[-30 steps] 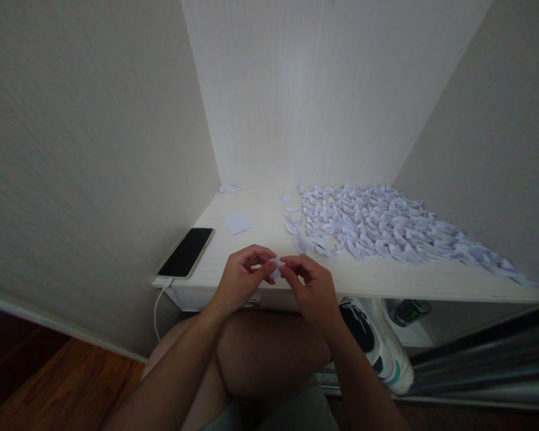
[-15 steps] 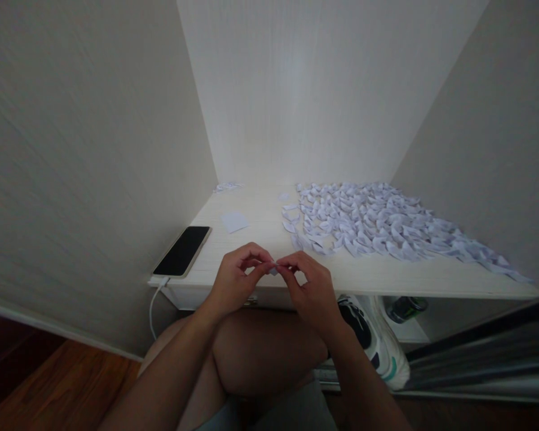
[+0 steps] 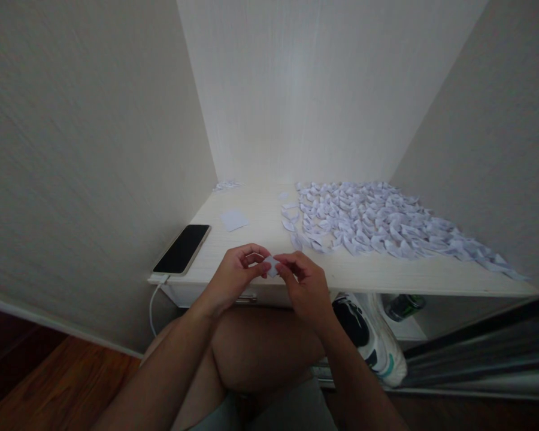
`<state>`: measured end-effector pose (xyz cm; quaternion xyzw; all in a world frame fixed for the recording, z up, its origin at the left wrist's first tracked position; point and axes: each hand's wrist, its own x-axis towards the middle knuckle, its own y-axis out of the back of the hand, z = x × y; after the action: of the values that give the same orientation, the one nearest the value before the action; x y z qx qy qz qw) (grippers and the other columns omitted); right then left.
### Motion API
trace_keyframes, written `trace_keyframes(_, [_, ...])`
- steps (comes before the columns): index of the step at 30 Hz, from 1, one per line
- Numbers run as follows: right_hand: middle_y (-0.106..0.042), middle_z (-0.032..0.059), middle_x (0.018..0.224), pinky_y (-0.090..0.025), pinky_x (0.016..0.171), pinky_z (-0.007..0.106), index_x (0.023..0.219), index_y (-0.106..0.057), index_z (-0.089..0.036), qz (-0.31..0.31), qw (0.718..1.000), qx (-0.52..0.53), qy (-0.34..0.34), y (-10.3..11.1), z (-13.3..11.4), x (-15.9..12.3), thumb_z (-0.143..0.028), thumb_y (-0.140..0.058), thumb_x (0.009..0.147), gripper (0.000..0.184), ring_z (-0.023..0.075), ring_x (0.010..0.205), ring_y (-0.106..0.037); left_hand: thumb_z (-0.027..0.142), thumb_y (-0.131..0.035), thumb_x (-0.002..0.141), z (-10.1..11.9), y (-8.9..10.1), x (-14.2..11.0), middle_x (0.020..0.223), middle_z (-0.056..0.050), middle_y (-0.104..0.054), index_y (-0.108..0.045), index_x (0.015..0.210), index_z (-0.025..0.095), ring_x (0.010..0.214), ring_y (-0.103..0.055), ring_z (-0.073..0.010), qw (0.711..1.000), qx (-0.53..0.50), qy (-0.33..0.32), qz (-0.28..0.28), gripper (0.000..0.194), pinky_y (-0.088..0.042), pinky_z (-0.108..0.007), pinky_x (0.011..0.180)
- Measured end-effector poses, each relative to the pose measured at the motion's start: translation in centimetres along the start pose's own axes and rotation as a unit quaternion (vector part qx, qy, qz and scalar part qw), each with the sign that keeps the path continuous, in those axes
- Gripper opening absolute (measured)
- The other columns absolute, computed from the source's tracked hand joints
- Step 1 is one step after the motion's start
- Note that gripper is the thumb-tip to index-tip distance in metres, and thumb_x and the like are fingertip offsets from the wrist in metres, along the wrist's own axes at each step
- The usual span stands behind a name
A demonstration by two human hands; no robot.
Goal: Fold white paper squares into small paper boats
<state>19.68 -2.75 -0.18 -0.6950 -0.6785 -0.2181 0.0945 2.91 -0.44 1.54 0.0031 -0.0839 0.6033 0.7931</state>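
Observation:
A small folded piece of white paper (image 3: 272, 267) is pinched between my two hands, just above the front edge of the white shelf (image 3: 386, 276). My left hand (image 3: 242, 270) grips its left side between thumb and fingers. On the opposite side, my right hand (image 3: 303, 281) holds it the same way. Fingertips hide part of the paper, so its exact fold cannot be made out. Beyond my left hand lies a flat white paper square (image 3: 234, 219). Many folded white paper pieces (image 3: 368, 221) spread over the right part of the shelf.
At the shelf's left end lies a black-screened phone (image 3: 182, 249) with a white cable (image 3: 151, 308) hanging down. Small white paper bits (image 3: 227, 185) sit in the back left corner. Below the shelf are a sneaker (image 3: 372, 341) and a dark can (image 3: 404, 307). Walls enclose three sides.
Both hands stay together around the paper. It was turned nearly edge-on half a second ago; now a flat diamond-shaped face shows between the fingertips. The view has shifted slightly.

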Motion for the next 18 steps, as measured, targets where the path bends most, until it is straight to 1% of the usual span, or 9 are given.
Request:
trace_keyframes(2, [-0.072,0.0054,0.089,-0.052,0.075,0.032,0.095,-0.074,-0.023,-0.011,1.0,-0.011,0.004,0.0,-0.1,0.1,-0.025,-0.063,0.091,0.011,0.0194,0.081,-0.066,0.027,-0.083,0.072,0.0,-0.1,0.0,0.075,-0.002,-0.066,-0.066,0.082,0.014,0.064,-0.059,-0.0117,1.0,0.019,-0.014,0.003,0.023,-0.047,-0.024,0.062])
trace_keyframes(5, [-0.072,0.0054,0.09,-0.052,0.077,0.033,0.094,-0.073,-0.023,-0.029,0.999,-0.025,0.01,0.2,-0.2,0.3,-0.023,-0.064,0.09,0.01,0.0197,0.083,-0.066,0.024,-0.079,0.076,0.0,-0.2,0.0,0.076,-0.002,-0.065,-0.066,0.078,0.015,0.069,-0.059,-0.0123,0.996,0.063,-0.062,0.006,0.017,-0.048,-0.023,0.064])
trace_keyframes(6, [-0.072,0.0055,0.091,-0.052,0.077,0.033,0.093,-0.073,-0.023,-0.035,0.999,-0.028,0.01,0.3,-0.2,0.4,-0.023,-0.064,0.089,0.01,0.0199,0.084,-0.066,0.025,-0.078,0.077,0.0,-0.2,0.0,0.077,-0.002,-0.065,-0.066,0.079,0.015,0.07,-0.06,-0.0126,0.995,0.07,-0.068,0.008,0.016,-0.048,-0.023,0.064])
trace_keyframes(8, [-0.073,0.0057,0.091,-0.052,0.077,0.033,0.091,-0.073,-0.022,-0.045,0.999,-0.024,0.001,0.4,-0.1,0.6,-0.023,-0.065,0.088,0.008,0.0202,0.084,-0.066,0.026,-0.078,0.077,0.0,-0.1,0.0,0.077,-0.002,-0.067,-0.067,0.084,0.015,0.069,-0.062,-0.0131,0.996,0.071,-0.059,0.006,0.017,-0.049,-0.024,0.063])
trace_keyframes(10, [-0.073,0.0059,0.088,-0.052,0.077,0.034,0.089,-0.072,-0.022,-0.05,0.999,-0.003,-0.018,0.6,0.2,0.8,-0.024,-0.066,0.088,0.007,0.0207,0.084,-0.067,0.028,-0.079,0.077,0.1,0.1,0.0,0.076,-0.003,-0.069,-0.069,0.089,0.015,0.066,-0.064,-0.0135,0.997,0.065,-0.037,-0.012,0.021,-0.05,-0.024,0.063])
trace_keyframes(13, [-0.073,0.0057,0.082,-0.052,0.074,0.034,0.086,-0.072,-0.021,-0.054,0.997,0.036,-0.04,0.8,0.7,1.1,-0.027,-0.068,0.086,0.007,0.0209,0.079,-0.067,0.03,-0.081,0.076,0.0,0.3,0.0,0.074,-0.004,-0.073,-0.073,0.091,0.014,0.064,-0.067,-0.0145,0.998,0.05,-0.017,-0.032,0.023,-0.053,-0.026,0.063])
trace_keyframes(18, [-0.073,0.0043,0.08,-0.051,0.071,0.032,0.086,-0.075,-0.021,-0.06,0.996,0.058,-0.024,1.2,0.8,1.7,-0.028,-0.07,0.083,0.009,0.0189,0.075,-0.065,0.029,-0.083,0.072,0.0,-0.1,-0.1,0.07,-0.006,-0.075,-0.078,0.083,0.014,0.062,-0.071,-0.0176,0.999,0.029,-0.008,0.022,0.02,-0.057,-0.028,0.062])
